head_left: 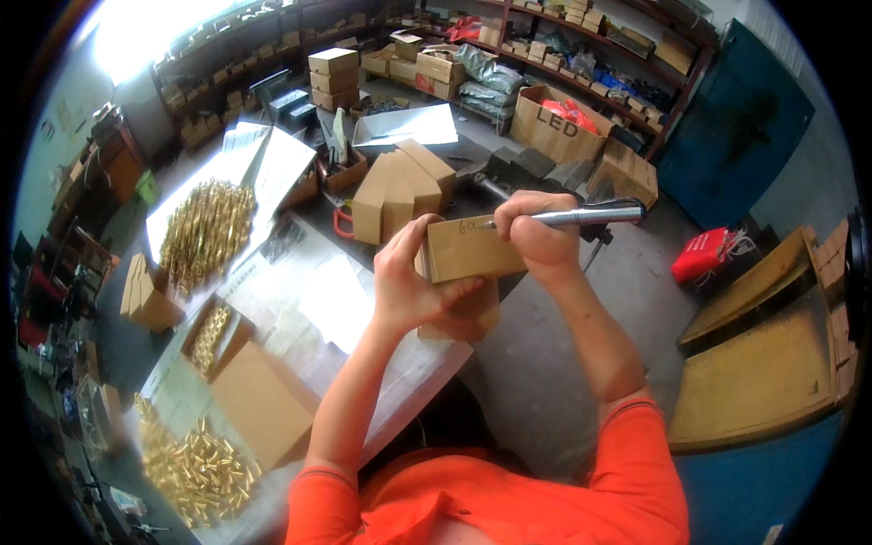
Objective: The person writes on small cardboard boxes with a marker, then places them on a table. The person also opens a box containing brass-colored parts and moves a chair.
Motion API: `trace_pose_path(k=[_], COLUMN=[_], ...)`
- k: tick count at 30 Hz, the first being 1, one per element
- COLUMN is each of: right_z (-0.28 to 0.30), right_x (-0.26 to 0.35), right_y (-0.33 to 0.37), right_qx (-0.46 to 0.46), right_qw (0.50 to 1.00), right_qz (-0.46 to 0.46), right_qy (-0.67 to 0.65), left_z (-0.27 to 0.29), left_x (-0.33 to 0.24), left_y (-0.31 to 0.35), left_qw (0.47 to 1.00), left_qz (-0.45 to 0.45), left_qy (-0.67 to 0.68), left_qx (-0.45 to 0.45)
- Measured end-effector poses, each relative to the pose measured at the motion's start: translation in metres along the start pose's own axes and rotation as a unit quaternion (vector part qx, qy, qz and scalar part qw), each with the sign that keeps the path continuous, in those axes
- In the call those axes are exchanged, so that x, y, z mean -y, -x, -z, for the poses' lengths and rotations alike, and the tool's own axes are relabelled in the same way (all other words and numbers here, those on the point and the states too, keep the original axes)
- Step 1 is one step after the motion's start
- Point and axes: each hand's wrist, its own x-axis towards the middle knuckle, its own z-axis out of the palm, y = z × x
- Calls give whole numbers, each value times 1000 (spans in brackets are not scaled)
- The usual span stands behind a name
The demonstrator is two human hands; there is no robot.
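Observation:
My left hand is closed around the left end of a small brown cardboard box, thumb along its lower edge. In my right hand is a silver marker pen with a black clip, its tip on the box's upper face. Dark handwritten marks show on the cardboard left of the tip. Another brown box is partly visible beneath the held one. Just beyond my hands, several brown boxes stand grouped on the table.
On the table lie a row of brass-coloured rods, a heap of small brass pieces, an open box of brass parts and a larger cardboard box. A red bag and yellowish boards are at the right.

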Motion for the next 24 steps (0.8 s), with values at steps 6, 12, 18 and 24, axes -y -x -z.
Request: trace_pose_path(k=[6,12,18,24], right_z=[0,5,3,5], right_x=[1,-3,0,-3], right_y=[-2,1,-1,1], right_qx=[-9,-27,-27,-22], right_qw=[1000,999,999,1000], right_qz=[10,26,25,20], right_qy=[13,-15,36,7], left_z=[0,-2,-2,-1], left_x=[1,3,3,3], left_y=[0,0,0,0], left_qw=[1000,1000,1000,1000], left_qz=[9,-5,0,1], left_qy=[3,3,13,9], left_qx=[-3,-5,-9,-7])
